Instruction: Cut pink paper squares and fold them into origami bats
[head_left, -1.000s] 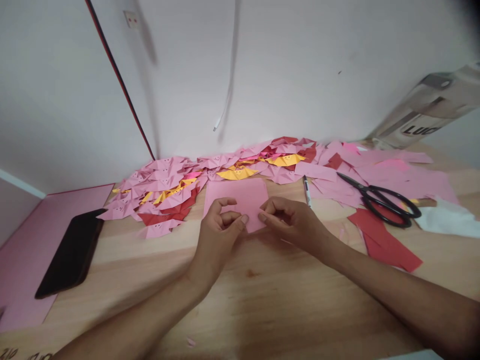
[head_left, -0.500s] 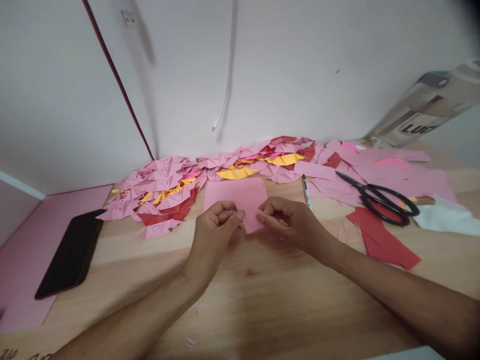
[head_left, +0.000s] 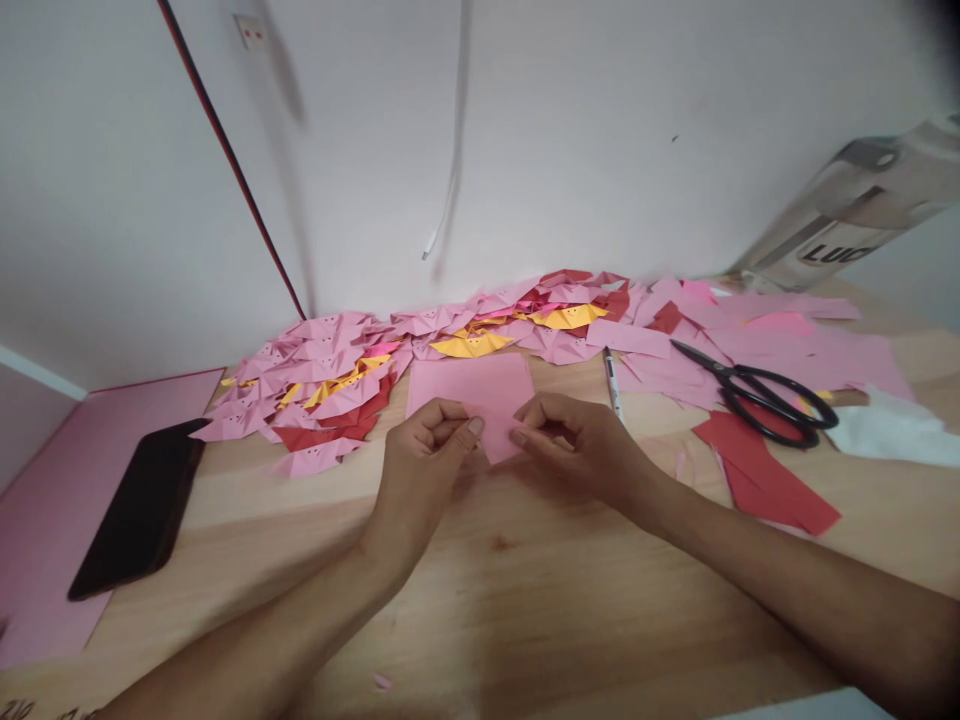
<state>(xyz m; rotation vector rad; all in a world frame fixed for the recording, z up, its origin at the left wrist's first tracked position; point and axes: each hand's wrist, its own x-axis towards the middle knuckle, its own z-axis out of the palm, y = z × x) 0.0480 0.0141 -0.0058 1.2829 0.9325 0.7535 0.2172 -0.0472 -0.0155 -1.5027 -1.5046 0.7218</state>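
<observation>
A pink paper sheet [head_left: 480,392] lies on the wooden table [head_left: 525,590] just in front of me. My left hand [head_left: 424,462] is closed, its thumb and fingers pinching the sheet's near left edge. My right hand [head_left: 581,445] is closed too, pinching the near right edge. The two thumbs almost meet over the sheet's near corner. Behind the sheet lies a heap of folded paper figures [head_left: 420,345] in pink, red and yellow.
Black scissors [head_left: 757,392] and a pen [head_left: 613,380] lie to the right among loose pink sheets [head_left: 780,345], with red paper strips [head_left: 765,480] nearer. A black phone [head_left: 139,505] rests on a large pink sheet [head_left: 45,510] at the left. A white cable [head_left: 450,150] hangs on the wall.
My left fingers have closed from a loose ring into a pinch on the sheet's edge. Both hands have drawn slightly closer together at the near corner.
</observation>
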